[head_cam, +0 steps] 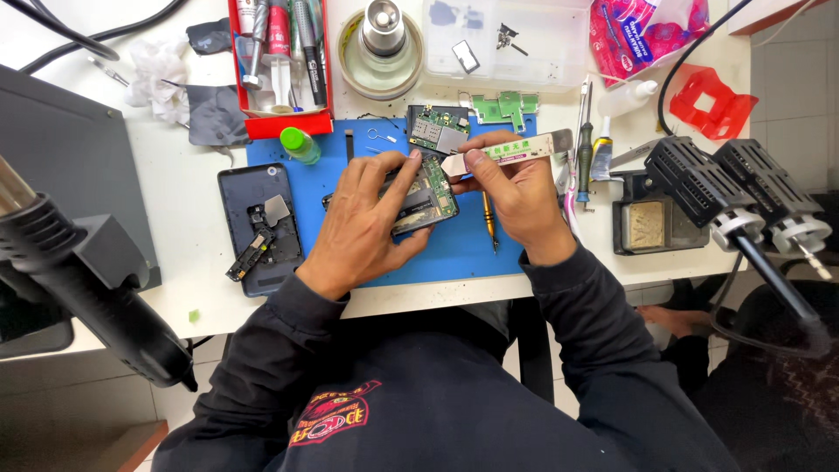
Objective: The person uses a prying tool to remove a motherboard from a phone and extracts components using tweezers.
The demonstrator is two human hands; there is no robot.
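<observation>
Left hand (367, 223) fingers clamp the opened dark phone with exposed green circuit board (426, 199), long axis tilted. Right hand (516, 197) fingers pinch a flat metal pry blade (511, 150), its tip meeting the phone's upper right edge.

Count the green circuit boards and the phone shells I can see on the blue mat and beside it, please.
Green circuit boards: 3 — one in the opened phone under the left hand, a loose board above it, a flat green piece.
Phone shells: 2 — the opened phone, plus a dark back shell to the left.
Total: 5.
The right hand holds a flat pry tool.
</observation>
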